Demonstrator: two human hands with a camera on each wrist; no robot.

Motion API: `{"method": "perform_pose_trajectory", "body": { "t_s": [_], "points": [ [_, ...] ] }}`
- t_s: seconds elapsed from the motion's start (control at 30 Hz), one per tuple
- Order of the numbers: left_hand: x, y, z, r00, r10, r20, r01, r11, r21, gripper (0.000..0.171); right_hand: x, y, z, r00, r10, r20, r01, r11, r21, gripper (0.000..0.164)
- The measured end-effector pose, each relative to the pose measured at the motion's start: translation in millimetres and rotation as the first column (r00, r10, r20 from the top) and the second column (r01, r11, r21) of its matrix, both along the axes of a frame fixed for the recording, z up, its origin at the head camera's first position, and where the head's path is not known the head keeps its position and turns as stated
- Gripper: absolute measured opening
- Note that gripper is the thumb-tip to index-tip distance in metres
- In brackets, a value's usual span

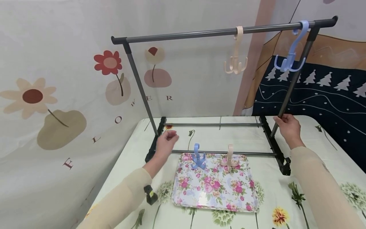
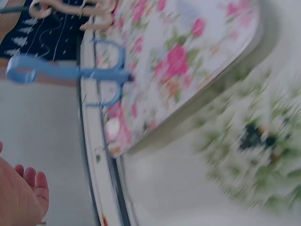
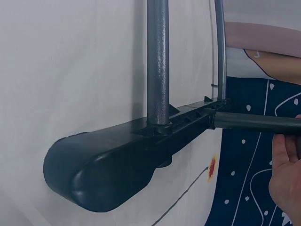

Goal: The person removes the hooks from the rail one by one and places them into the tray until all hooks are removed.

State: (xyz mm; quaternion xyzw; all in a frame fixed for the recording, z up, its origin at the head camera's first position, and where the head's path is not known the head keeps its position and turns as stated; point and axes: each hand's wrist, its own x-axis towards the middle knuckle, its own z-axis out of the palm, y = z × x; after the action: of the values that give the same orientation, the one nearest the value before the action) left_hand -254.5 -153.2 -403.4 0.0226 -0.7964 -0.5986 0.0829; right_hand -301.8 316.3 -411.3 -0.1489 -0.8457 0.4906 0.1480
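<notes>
My right hand [image 1: 289, 129] grips the lower part of the right upright post [image 1: 294, 79] of a dark metal hanging rack. In the right wrist view that hand [image 3: 287, 181] is partly cut off at the edge, against the post [image 3: 258, 122]. Near the foot of the left post [image 1: 140, 82], my left hand [image 1: 166, 143] hovers with loosely bent fingers and holds nothing. From the rack's top bar [image 1: 183, 35] hang a beige four-prong hook [image 1: 235, 60] and a blue one [image 1: 290, 57]. Another blue hook [image 1: 197, 159] and beige hook [image 1: 229, 160] lie on a floral tray [image 1: 211, 190].
Two thin crossbars join the rack's black feet [image 1: 281, 162]. The tray sits in front of the rack on a flower-print tablecloth [image 1: 286, 197]. Behind hangs a pale flower-print cloth [image 1: 57, 31], with a dark blue tree-print fabric [image 1: 323, 105] at right.
</notes>
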Motion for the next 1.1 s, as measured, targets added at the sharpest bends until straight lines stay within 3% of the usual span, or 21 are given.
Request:
{"method": "perform_pose_trajectory", "body": {
  "t_s": [0.17,0.33,0.47,0.67,0.83,1.1],
  "points": [
    [-23.5,-26.3,20.8,0.993,0.107,-0.041,-0.107,0.994,0.007,0.032,5.5,4.2,-0.7,0.998,0.045,0.031,-0.046,0.999,0.015,0.056],
    [-48.3,-50.8,40.5,0.968,0.234,-0.090,-0.234,0.972,0.004,0.039,13.8,5.3,0.9,0.999,0.044,0.023,-0.045,0.999,0.025,0.061],
    [-63.9,-67.3,54.4,0.948,0.298,-0.114,-0.296,0.955,0.035,0.044,20.0,2.3,6.9,1.000,0.008,-0.014,-0.008,1.000,0.025,0.063],
    [-78.4,-82.4,69.5,0.933,0.333,-0.132,-0.326,0.942,0.072,0.050,27.9,-2.6,19.3,0.997,-0.051,-0.058,0.052,0.998,0.023,0.065],
    [-85.3,-88.3,76.4,0.931,0.351,-0.101,-0.344,0.935,0.083,0.054,34.3,-15.2,36.9,0.991,-0.078,-0.109,0.083,0.996,0.044,0.061],
    [-95.5,-88.3,82.2,0.933,0.355,-0.060,-0.350,0.933,0.080,0.058,38.4,-49.8,74.5,0.972,0.038,-0.232,-0.011,0.993,0.119,0.058]
  ]
}}
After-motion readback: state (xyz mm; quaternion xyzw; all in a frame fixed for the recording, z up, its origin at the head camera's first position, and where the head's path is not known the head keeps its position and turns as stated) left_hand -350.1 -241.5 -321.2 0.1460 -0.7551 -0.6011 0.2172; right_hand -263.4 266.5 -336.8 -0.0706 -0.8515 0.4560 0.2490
